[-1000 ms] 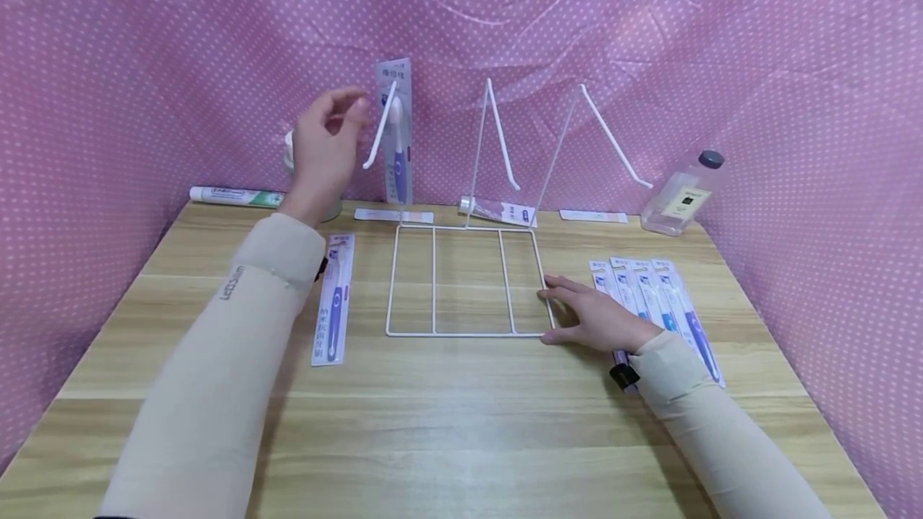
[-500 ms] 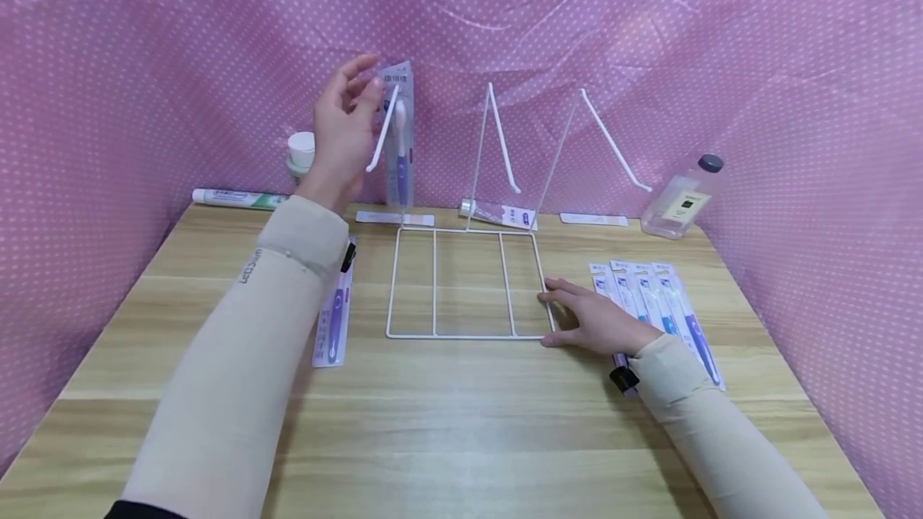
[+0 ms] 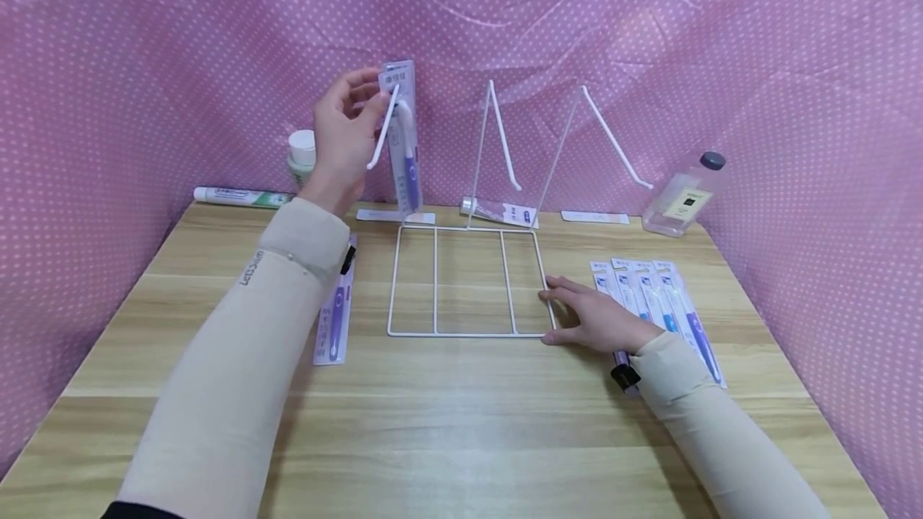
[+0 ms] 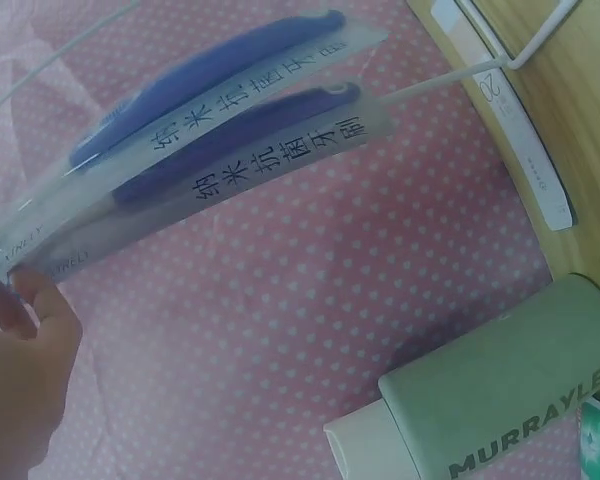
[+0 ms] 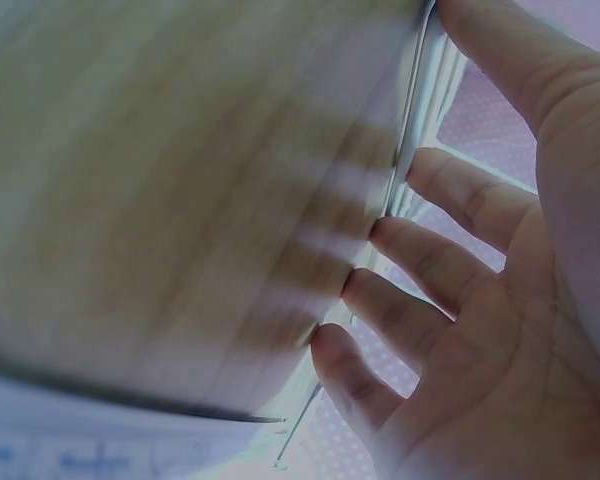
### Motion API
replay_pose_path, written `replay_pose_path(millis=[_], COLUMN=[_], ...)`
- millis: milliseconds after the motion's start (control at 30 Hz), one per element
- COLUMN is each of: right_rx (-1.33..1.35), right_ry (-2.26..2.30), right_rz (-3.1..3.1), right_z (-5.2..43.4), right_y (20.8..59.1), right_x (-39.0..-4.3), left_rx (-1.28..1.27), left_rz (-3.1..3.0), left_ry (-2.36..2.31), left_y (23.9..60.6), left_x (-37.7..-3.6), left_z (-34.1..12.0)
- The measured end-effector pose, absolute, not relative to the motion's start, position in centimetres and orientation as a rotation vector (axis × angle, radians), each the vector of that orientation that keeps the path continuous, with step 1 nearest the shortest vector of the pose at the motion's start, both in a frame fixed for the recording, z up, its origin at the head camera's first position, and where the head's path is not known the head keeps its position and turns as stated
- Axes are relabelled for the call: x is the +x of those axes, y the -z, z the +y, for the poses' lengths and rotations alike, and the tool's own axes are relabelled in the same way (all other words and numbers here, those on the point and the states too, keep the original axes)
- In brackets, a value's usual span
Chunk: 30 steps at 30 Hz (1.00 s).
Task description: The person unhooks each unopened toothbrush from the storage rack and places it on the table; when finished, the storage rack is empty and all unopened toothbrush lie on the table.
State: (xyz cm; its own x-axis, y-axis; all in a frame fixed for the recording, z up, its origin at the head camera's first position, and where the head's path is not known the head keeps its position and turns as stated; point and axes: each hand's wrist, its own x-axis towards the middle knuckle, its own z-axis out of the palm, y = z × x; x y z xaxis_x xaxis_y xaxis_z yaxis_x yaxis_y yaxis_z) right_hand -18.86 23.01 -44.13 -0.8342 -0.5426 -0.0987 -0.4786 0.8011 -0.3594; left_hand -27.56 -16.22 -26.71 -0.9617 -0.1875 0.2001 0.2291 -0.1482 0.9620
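Observation:
In the head view my left hand (image 3: 342, 134) is raised at the left hook of a white wire rack (image 3: 456, 335). Its thumb and fingers pinch the top of a packaged toothbrush (image 3: 411, 175) with a purple handle, hanging at that hook. The left wrist view reveals two such packs side by side, the front toothbrush pack (image 4: 220, 85) overlapping the rear toothbrush pack (image 4: 240, 140). Low at the right, my right hand (image 3: 604, 322) rests with spread fingers against the rack's base. Those fingertips (image 5: 430, 165) lie along the base edge in the right wrist view.
One packaged toothbrush (image 3: 336, 319) lies left of the rack, partly under my left forearm. Several toothbrush packs (image 3: 667, 311) lie on the right. Along the back are a toothpaste tube (image 3: 241, 197), a green bottle (image 4: 500, 380), another tube (image 3: 497, 211) and a clear bottle (image 3: 681, 199).
My left hand has moved right and up to the hanging packs and taken hold of one at its top. The pack now tilts, its lower end swung right. My right hand stays put.

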Motion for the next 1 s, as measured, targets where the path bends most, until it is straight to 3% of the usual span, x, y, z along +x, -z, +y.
replay_pose_path(millis=[400, 1000], right_rx=[-0.79, -0.794], right_ry=[0.496, 0.494], right_rz=[2.788, 2.787], right_z=[23.0, 22.9], right_y=[44.1, 43.9], right_x=[-18.7, -18.8], left_rx=[-0.078, -0.371], left_rz=[-1.884, -1.977], left_ry=[2.143, 2.017], left_y=[27.1, 26.8], left_x=[-24.4, -17.5], left_z=[-17.1, -18.5])
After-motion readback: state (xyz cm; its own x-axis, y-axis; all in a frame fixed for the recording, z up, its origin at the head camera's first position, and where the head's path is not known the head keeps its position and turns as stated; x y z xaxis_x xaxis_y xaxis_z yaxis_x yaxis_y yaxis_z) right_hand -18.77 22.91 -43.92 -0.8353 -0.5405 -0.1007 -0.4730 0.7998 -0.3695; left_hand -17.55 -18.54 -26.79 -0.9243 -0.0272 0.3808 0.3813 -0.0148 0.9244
